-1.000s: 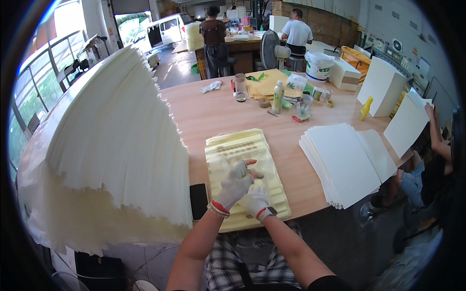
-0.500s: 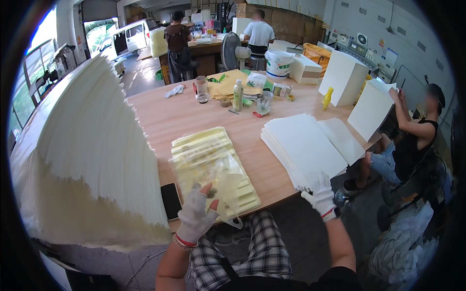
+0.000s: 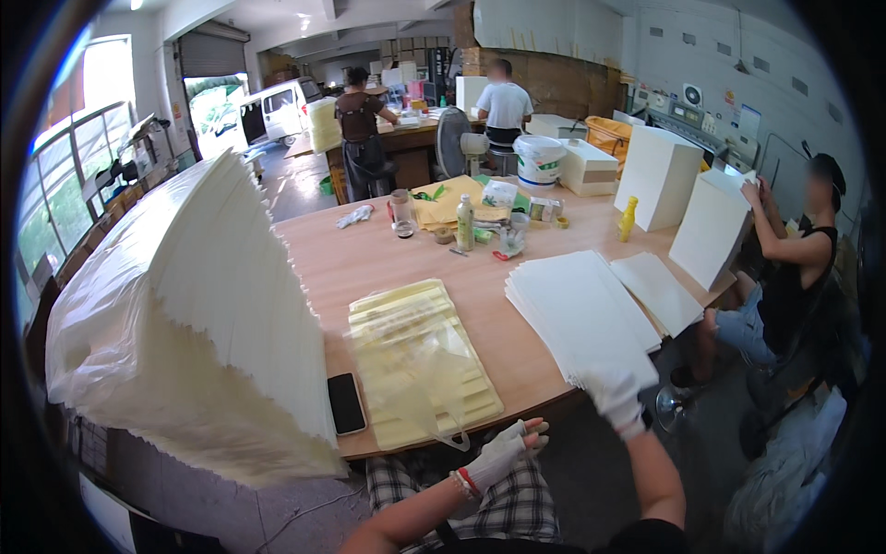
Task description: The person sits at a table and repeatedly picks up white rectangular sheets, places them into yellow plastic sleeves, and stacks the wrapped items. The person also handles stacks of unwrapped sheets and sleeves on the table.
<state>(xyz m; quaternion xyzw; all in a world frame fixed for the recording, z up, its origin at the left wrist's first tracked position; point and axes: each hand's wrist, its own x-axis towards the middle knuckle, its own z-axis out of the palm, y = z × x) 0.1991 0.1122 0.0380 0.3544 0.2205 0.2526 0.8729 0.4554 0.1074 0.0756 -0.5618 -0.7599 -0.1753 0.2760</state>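
My left hand (image 3: 499, 459), in a white glove with bare fingertips, hovers over my lap just off the table's near edge. Its fingers point right, loosely stretched, and nothing shows in them. My right hand (image 3: 616, 399), also in a white glove, lies over the near corner of a fanned stack of white sheets (image 3: 581, 309). Motion smears its fingers, so I cannot see whether they grip a sheet. Left of centre rests a pile of pale yellow bags (image 3: 420, 355) with a clear plastic bag (image 3: 434, 379) on top, apart from both hands.
A tall stack of cream sheets in plastic (image 3: 203, 314) fills the left side, beside a black phone (image 3: 346, 403). Farther back stand a bottle (image 3: 464, 223), a yellow bottle (image 3: 628, 219) and a white bucket (image 3: 538, 163). At right a seated person (image 3: 794, 258) handles a white box (image 3: 711, 231).
My left hand has left the yellow bags and moved right and down over my lap. My right hand has shifted slightly down at the white stack. The view has tilted up a little.
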